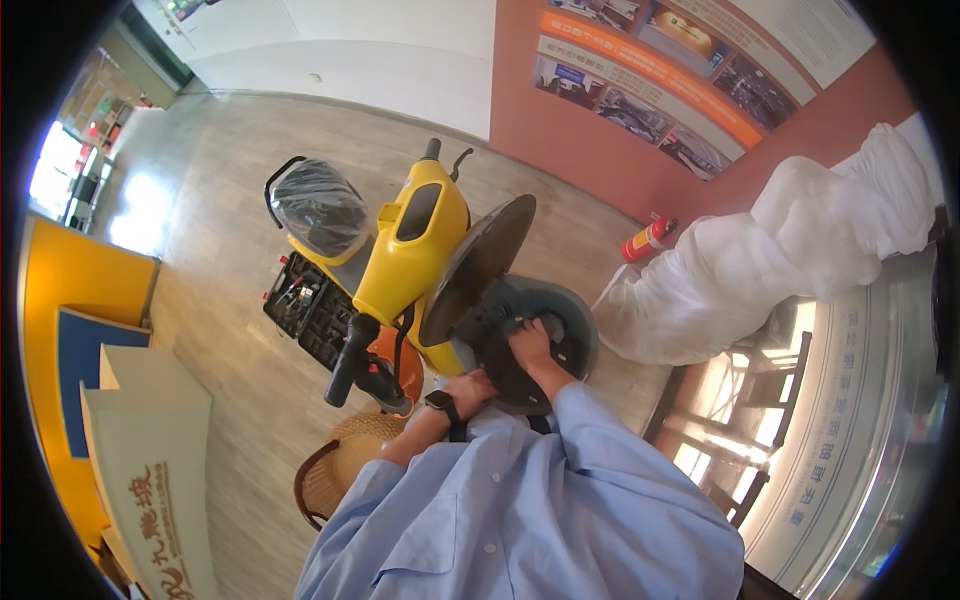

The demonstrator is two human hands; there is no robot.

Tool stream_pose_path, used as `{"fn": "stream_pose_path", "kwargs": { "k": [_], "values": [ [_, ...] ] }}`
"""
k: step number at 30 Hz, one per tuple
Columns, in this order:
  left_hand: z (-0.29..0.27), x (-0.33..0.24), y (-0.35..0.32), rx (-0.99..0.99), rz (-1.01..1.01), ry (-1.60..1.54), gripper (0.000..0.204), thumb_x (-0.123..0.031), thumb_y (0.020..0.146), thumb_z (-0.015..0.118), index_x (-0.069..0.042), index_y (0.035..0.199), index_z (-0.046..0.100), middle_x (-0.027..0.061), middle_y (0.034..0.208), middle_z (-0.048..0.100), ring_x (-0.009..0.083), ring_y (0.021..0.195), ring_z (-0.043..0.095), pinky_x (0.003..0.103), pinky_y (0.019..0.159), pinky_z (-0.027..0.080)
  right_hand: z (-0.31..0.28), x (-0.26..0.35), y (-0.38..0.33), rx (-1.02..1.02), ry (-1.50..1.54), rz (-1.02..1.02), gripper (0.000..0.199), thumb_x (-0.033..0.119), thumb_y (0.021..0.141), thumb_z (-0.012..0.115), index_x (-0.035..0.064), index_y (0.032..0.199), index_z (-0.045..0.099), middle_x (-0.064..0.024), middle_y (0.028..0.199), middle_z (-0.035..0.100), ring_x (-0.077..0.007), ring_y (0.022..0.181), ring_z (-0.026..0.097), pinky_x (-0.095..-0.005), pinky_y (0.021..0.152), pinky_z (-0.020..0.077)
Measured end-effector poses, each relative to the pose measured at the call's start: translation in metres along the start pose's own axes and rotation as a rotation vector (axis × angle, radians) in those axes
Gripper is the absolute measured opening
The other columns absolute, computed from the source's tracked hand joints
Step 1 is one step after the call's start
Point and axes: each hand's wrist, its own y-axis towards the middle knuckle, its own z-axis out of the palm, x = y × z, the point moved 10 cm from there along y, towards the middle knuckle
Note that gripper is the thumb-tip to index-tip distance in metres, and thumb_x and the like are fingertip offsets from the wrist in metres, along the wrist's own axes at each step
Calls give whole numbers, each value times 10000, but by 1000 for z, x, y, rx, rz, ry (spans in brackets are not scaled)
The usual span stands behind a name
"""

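A yellow scooter [405, 260] stands in front of me, with a dark round lid [480, 268] tilted up at its near end. Beside the lid is a dark grey rounded box [577, 325]. My right hand [530, 345] reaches into this box with its fingers bent downward against the dark inside. Whatever lies under those fingers is hidden. At the box's left edge rests my left hand [472, 388], a black watch on its wrist. Its fingers are mostly out of sight behind the edge.
An open black tool case [308, 305] lies on the floor left of the scooter. Close to my left arm are a woven stool [355, 445] and an orange round object [405, 370]. A fire extinguisher [648, 240] and a white-wrapped bulky shape [740, 270] stand at right.
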Motion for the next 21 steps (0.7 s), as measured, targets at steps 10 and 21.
{"fn": "stream_pose_path", "kwargs": {
  "k": [10,21],
  "values": [
    [-8,-2,-4,-13,-31,-1,248,-100,670,534,-136,884,652,36,849,624,236,927,547,362,756,486,0,-47,33,184,-13,177,201,198,799,499,122,778,683,-45,899,642,-198,978,512,-388,853,317],
    [0,0,-4,-56,21,-10,190,-152,721,494,-158,834,647,4,823,610,197,922,543,345,724,493,-28,-66,19,18,188,307,141,180,765,549,72,835,604,-93,856,631,-275,914,546,-426,816,377]
  ]
}}
